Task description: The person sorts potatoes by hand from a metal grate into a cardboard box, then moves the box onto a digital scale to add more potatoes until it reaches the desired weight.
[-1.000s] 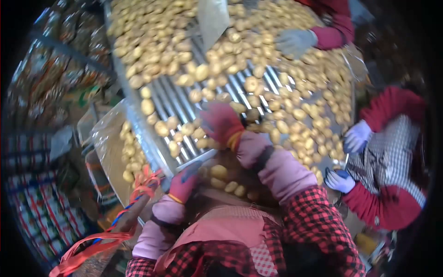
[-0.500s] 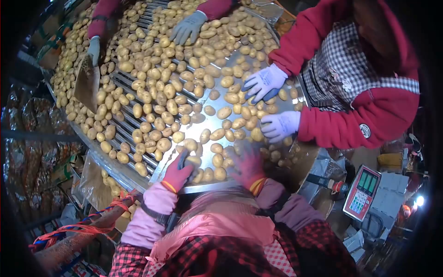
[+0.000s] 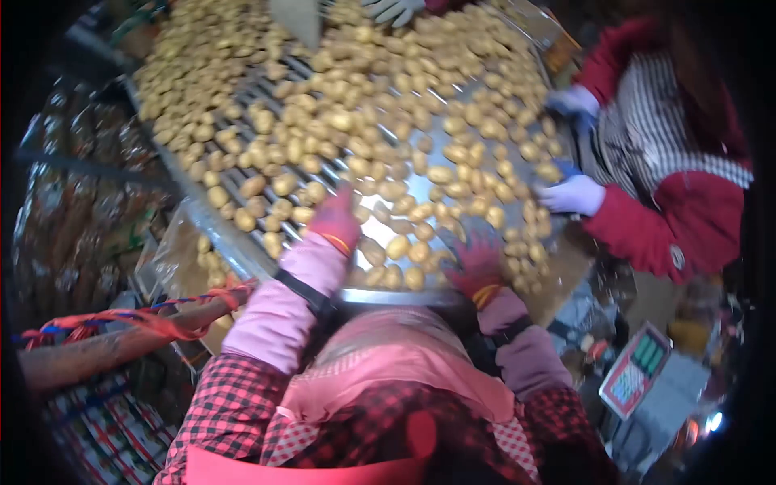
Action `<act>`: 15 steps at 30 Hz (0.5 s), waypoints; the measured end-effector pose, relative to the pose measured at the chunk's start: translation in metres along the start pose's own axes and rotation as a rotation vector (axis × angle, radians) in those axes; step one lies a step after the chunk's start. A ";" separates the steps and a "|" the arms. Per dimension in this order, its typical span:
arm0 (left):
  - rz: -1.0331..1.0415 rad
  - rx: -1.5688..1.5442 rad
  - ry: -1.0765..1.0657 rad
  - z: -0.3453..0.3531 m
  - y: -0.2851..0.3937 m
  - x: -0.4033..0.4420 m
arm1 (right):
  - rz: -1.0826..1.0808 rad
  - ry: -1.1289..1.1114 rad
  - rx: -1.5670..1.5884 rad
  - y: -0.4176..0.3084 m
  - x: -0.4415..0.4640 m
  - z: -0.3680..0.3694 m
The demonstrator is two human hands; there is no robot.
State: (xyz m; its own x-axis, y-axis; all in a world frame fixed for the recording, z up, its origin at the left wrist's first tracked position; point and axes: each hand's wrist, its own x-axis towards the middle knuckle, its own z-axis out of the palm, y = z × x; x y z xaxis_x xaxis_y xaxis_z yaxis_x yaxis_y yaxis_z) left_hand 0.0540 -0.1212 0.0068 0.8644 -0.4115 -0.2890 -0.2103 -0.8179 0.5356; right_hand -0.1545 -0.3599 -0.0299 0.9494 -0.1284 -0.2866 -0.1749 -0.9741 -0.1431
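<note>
My left hand [image 3: 334, 220], in a red glove, reaches over the potatoes where the slatted part meets the smooth metal; motion smears its fingers, and what they hold, if anything, is hidden. Lower on the right, my right hand [image 3: 475, 257], in a red glove with dark fingertips, lies over loose potatoes with its fingers spread. Between my hands, several potatoes [image 3: 397, 247] rest on the shiny metal plate [image 3: 374, 229]. Many more potatoes [image 3: 342, 121] cover the sorting table beyond.
A co-worker's gloved hand [image 3: 570, 196] is at the table's right edge. Another person's glove [image 3: 391, 10] and a flat board-like scoop [image 3: 297, 18] are at the top. A rope-wrapped pole [image 3: 121, 335] stands lower left, a red scale display [image 3: 636, 370] lower right.
The camera view has shifted. My left hand has moved forward from the plate's near edge toward the slats. My right hand has moved right. The co-worker's hands have drawn back to the table's edge.
</note>
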 end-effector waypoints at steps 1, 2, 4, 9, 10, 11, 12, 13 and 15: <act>0.075 0.033 -0.069 0.023 -0.005 -0.009 | -0.038 0.087 0.004 -0.004 0.009 0.004; -0.006 0.047 -0.112 0.021 0.015 -0.035 | -0.059 0.178 -0.002 -0.003 0.018 0.001; 0.226 -0.096 0.097 0.029 0.008 -0.057 | -0.130 0.283 0.047 0.002 0.047 -0.027; 0.368 -0.163 0.450 -0.003 -0.064 -0.095 | 0.081 0.660 0.278 0.014 0.099 -0.054; 0.287 -0.125 0.505 -0.006 -0.082 -0.100 | 0.153 0.694 0.360 0.014 0.108 -0.060; 0.221 -0.142 0.528 -0.009 -0.092 -0.100 | 0.010 0.603 0.425 0.003 0.124 -0.070; 0.160 -0.160 0.554 -0.006 -0.106 -0.103 | -0.126 0.498 0.502 -0.008 0.141 -0.079; 0.136 -0.097 0.545 0.004 -0.126 -0.105 | -0.276 0.465 0.375 -0.020 0.160 -0.088; 0.155 -0.038 0.522 0.005 -0.124 -0.108 | -0.331 0.500 0.423 -0.052 0.219 -0.097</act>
State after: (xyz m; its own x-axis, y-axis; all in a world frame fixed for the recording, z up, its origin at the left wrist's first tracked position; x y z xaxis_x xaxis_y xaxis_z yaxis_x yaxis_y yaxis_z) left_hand -0.0161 0.0231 -0.0328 0.9386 -0.2635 0.2227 -0.3447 -0.7446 0.5716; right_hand 0.0883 -0.3558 0.0069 0.9579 -0.0082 0.2869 0.1516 -0.8343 -0.5301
